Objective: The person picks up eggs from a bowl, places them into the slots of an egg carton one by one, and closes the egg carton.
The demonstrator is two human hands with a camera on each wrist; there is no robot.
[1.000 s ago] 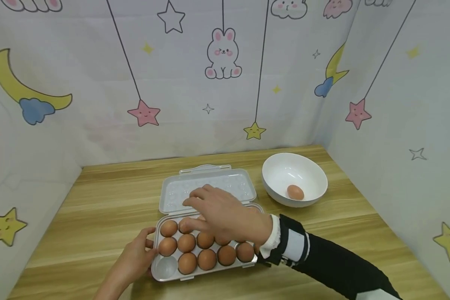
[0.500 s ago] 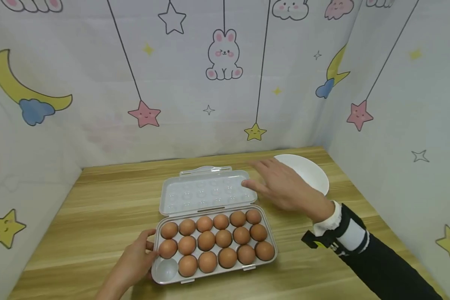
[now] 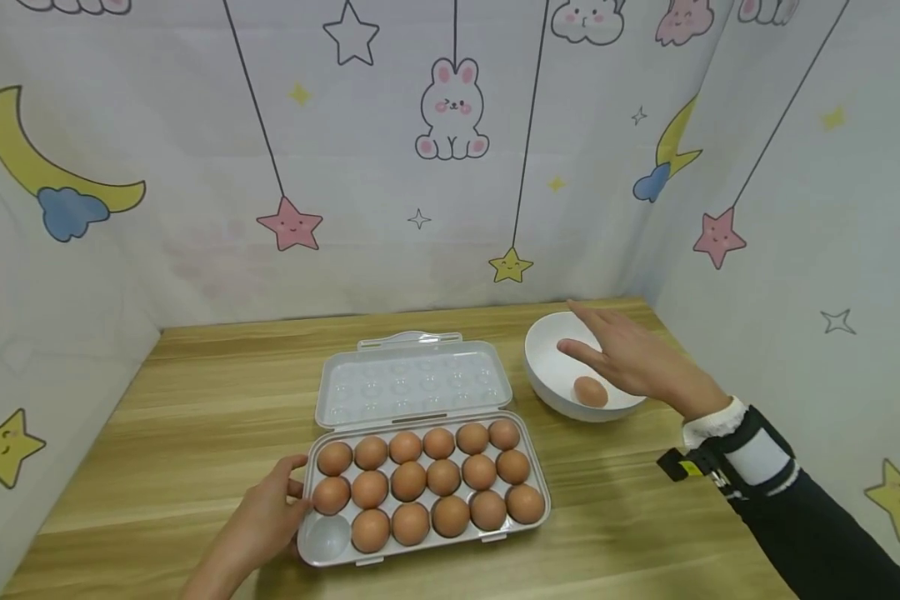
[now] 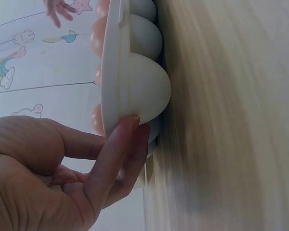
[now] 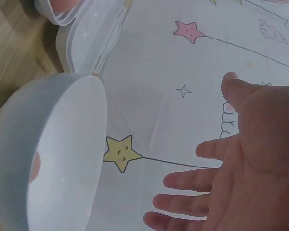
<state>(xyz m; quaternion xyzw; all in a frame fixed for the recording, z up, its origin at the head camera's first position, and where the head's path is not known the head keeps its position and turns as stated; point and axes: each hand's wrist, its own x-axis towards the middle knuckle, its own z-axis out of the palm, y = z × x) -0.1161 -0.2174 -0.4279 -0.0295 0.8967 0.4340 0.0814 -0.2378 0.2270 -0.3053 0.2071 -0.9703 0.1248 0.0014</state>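
Observation:
A plastic egg box (image 3: 326,538) stands with its lid laid back, brown eggs (image 3: 408,481) filling its cups except the bare front-left one. My left hand (image 3: 261,518) holds the box at its left end. The left wrist view shows fingertips against the underside of a rounded cup (image 4: 144,91). To the right of the box is a white bowl (image 3: 555,398) with one brown egg (image 3: 591,391) lying in it. Over the bowl's right side, my right hand (image 3: 633,354) has its fingers spread and holds nothing; the right wrist view shows the bare palm (image 5: 269,139).
The clear dimpled lid (image 3: 412,383) lies flat behind the egg box. Everything stands on a wood-grain table (image 3: 225,392). White cloth (image 3: 375,275) with printed stars and rabbits hangs around the back and sides.
My right hand has moved right, from above the eggs to over the right side of the bowl. The left hand stays at the box's left end.

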